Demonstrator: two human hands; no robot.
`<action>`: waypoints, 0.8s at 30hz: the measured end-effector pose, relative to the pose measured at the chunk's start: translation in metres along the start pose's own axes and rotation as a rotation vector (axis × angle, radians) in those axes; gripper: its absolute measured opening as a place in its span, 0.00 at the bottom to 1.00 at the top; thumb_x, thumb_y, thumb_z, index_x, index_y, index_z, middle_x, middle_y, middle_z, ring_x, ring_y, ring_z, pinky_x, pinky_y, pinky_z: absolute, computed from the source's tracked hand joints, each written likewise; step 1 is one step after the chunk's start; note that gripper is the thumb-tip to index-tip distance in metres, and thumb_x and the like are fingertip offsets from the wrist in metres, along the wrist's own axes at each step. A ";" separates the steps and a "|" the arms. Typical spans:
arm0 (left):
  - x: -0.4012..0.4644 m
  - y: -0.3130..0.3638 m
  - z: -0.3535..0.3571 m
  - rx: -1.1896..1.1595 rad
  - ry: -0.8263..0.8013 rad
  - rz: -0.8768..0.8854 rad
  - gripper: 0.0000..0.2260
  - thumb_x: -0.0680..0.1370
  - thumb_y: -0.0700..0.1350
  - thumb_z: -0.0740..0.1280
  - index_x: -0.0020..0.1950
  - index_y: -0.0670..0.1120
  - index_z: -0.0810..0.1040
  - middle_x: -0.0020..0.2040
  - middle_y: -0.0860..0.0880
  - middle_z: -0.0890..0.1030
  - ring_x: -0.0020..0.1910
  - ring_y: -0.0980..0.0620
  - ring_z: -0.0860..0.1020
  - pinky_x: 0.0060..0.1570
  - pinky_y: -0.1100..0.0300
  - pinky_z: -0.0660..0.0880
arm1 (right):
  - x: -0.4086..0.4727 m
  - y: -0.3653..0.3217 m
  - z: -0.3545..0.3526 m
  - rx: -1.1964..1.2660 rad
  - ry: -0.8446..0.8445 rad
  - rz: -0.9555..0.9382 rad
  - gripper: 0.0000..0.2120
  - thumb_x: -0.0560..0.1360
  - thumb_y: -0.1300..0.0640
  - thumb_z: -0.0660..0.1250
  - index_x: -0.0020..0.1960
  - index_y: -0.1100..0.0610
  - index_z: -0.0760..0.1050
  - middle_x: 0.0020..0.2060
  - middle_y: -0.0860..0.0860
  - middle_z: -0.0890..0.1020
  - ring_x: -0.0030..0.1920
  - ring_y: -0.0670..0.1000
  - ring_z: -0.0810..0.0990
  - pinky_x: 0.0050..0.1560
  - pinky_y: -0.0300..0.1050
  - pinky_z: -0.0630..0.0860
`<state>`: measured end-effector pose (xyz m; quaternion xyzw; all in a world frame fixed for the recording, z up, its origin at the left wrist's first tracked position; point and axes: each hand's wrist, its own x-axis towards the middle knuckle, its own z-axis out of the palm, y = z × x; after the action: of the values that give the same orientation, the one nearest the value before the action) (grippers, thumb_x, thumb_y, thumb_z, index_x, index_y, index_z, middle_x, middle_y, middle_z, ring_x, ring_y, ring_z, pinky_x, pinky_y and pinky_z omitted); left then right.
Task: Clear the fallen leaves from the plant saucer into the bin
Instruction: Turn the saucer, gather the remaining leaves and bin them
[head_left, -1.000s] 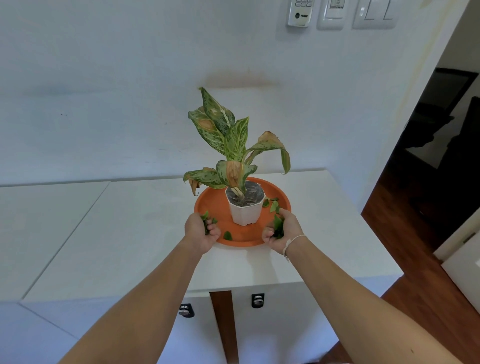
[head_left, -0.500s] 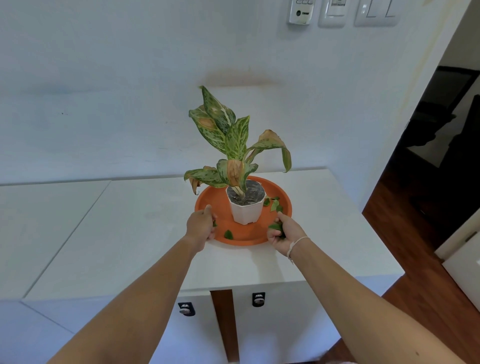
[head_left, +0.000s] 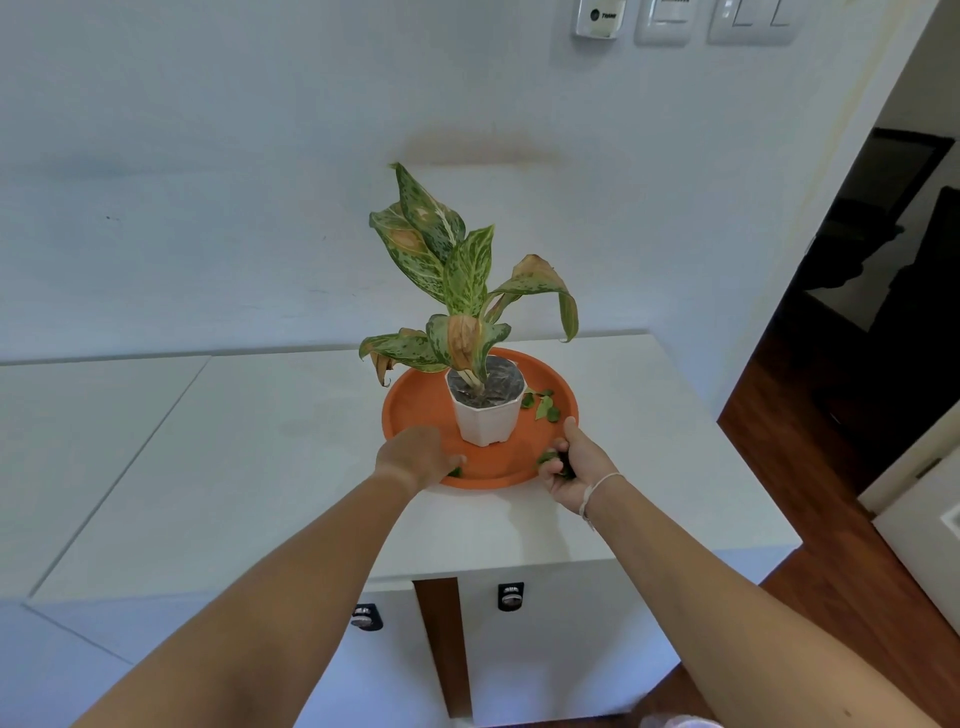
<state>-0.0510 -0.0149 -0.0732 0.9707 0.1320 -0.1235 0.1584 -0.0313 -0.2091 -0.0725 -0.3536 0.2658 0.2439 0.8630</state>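
While leaves (head_left: 543, 406) litter saucer (head_left: 415, 402) right of pot (head_left: 487, 418): left hand (head_left: 418, 457) flat over one near rim, grip unclear; right hand (head_left: 574, 465) curled round several. Light, limp, easily torn; pinch gently by edges.

Bright, even daylight, soft shadows, sharp focus, wide-angle bending at edges.

Orange saucer (head_left: 415, 410), white pot (head_left: 485, 421), speckled green leaves (head_left: 457, 270), perhaps browning.
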 end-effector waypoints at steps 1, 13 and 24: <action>0.000 0.002 0.000 0.044 0.006 0.004 0.16 0.75 0.59 0.65 0.40 0.47 0.72 0.38 0.49 0.76 0.41 0.49 0.76 0.43 0.57 0.72 | 0.000 -0.001 -0.001 -0.008 -0.003 0.004 0.19 0.78 0.46 0.59 0.34 0.56 0.64 0.18 0.48 0.67 0.21 0.44 0.62 0.16 0.30 0.63; 0.007 0.017 0.003 0.228 -0.008 0.037 0.14 0.80 0.45 0.59 0.63 0.45 0.74 0.59 0.46 0.80 0.57 0.46 0.78 0.51 0.57 0.75 | -0.001 0.001 -0.012 -0.112 0.029 0.015 0.21 0.79 0.47 0.59 0.31 0.56 0.62 0.28 0.50 0.64 0.15 0.44 0.61 0.15 0.31 0.59; -0.008 0.003 -0.010 -0.440 0.053 0.017 0.16 0.80 0.43 0.51 0.31 0.46 0.63 0.32 0.47 0.66 0.31 0.51 0.64 0.31 0.58 0.59 | -0.013 0.010 -0.030 -1.430 0.012 -0.275 0.10 0.76 0.49 0.64 0.41 0.55 0.72 0.32 0.46 0.70 0.27 0.47 0.63 0.23 0.35 0.60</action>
<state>-0.0555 -0.0165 -0.0612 0.9167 0.1518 -0.0648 0.3640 -0.0559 -0.2276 -0.0876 -0.8626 -0.0004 0.2454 0.4424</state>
